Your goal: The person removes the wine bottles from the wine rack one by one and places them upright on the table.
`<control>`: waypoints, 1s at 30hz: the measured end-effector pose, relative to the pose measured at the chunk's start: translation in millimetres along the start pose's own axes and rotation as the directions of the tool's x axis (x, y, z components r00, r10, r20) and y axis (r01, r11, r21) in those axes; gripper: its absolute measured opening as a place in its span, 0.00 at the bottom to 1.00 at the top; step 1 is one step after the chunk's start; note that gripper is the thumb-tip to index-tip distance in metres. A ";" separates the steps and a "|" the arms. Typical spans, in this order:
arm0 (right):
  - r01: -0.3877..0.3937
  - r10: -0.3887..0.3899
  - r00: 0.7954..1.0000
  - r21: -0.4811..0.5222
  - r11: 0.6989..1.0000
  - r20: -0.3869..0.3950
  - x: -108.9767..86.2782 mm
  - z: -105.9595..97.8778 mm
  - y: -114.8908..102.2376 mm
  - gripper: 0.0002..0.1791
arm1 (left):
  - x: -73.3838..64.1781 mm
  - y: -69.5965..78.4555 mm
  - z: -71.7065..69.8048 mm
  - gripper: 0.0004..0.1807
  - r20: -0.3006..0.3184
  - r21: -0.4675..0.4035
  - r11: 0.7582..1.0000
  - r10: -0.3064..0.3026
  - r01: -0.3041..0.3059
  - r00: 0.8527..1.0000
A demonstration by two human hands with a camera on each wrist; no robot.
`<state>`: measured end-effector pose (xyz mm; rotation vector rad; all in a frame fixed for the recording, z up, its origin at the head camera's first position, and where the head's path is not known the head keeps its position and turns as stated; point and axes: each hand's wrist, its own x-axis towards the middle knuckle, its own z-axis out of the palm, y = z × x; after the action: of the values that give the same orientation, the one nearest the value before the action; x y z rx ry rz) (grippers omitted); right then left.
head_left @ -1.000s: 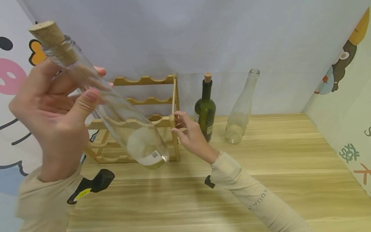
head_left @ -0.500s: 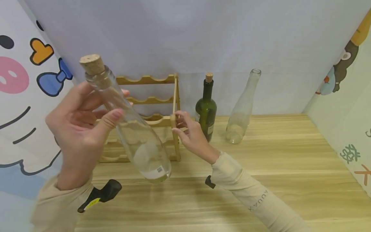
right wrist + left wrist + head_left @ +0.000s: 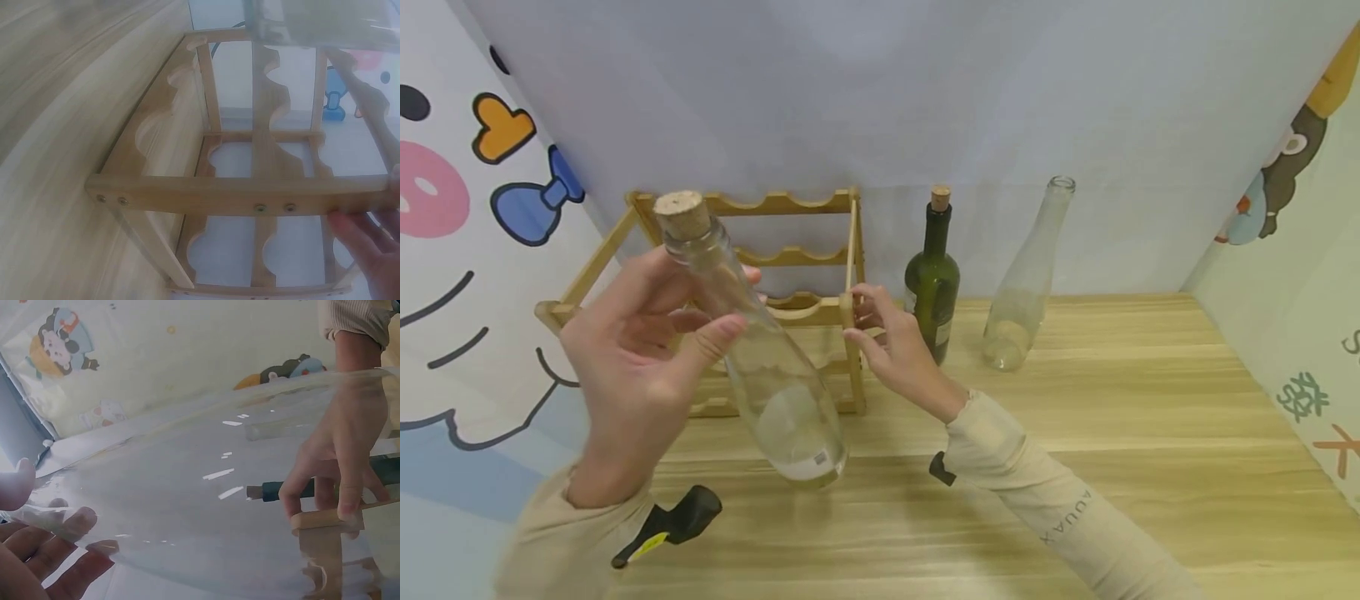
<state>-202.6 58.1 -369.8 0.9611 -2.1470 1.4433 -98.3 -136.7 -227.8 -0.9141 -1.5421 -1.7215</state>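
Note:
My left hand (image 3: pixel 647 358) grips a clear glass bottle (image 3: pixel 790 392) round its neck, with a cork (image 3: pixel 682 215) in its mouth and a white label near the base. The bottle tilts, neck up to the left, in front of the wooden wine rack (image 3: pixel 812 313). With my right hand (image 3: pixel 895 346) I hold the rack's front right upright near its top. In the left wrist view that right hand (image 3: pixel 350 450) shows through the glass. The right wrist view shows my fingers (image 3: pixel 356 234) on the rack's side bar (image 3: pixel 244 195); its scalloped rails hold no bottles there.
Right of the rack stands a green corked wine bottle (image 3: pixel 934 279). Beyond it is a clear uncorked bottle (image 3: pixel 1026 283). Both are on the wooden table (image 3: pixel 1112 400) close to the back wall. A cartoon-printed wall (image 3: pixel 452 350) borders the left side.
My left hand has carried the corked clear bottle right and down, bringing it more upright in front of the rack. The right hand stays on the rack's upright.

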 end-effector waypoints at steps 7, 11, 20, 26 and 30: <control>0.009 -0.008 1.000 0.016 1.000 -0.009 -0.6 -1.3 2.2 0.22 | -10.3 -5.6 1.0 0.24 0.029 0.049 0.999 -0.017 0.016 0.999; 0.008 -0.007 1.000 0.010 1.000 -0.007 -0.8 -1.3 2.9 0.22 | -17.4 -8.5 -0.5 0.24 0.051 0.104 0.994 -0.036 0.030 0.998; 0.001 -0.001 1.000 -0.002 1.000 -0.006 -0.9 -1.1 0.5 0.23 | -28.1 -14.7 -2.8 0.24 0.066 0.143 0.988 -0.060 0.050 0.996; 0.005 -0.005 1.000 -0.002 1.000 -0.009 -1.0 -0.7 0.6 0.23 | -34.1 -22.9 -2.9 0.24 0.101 0.121 0.991 -0.063 0.051 0.993; 0.013 -0.013 1.000 0.007 1.000 -0.012 -0.5 -0.1 0.3 0.24 | -37.8 -27.4 -3.4 0.24 0.113 0.110 0.993 -0.063 0.050 0.992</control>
<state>-202.4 58.4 -370.3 0.9645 -2.1243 1.4484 -100.6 -136.8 -274.6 -0.9386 -1.7348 -1.6315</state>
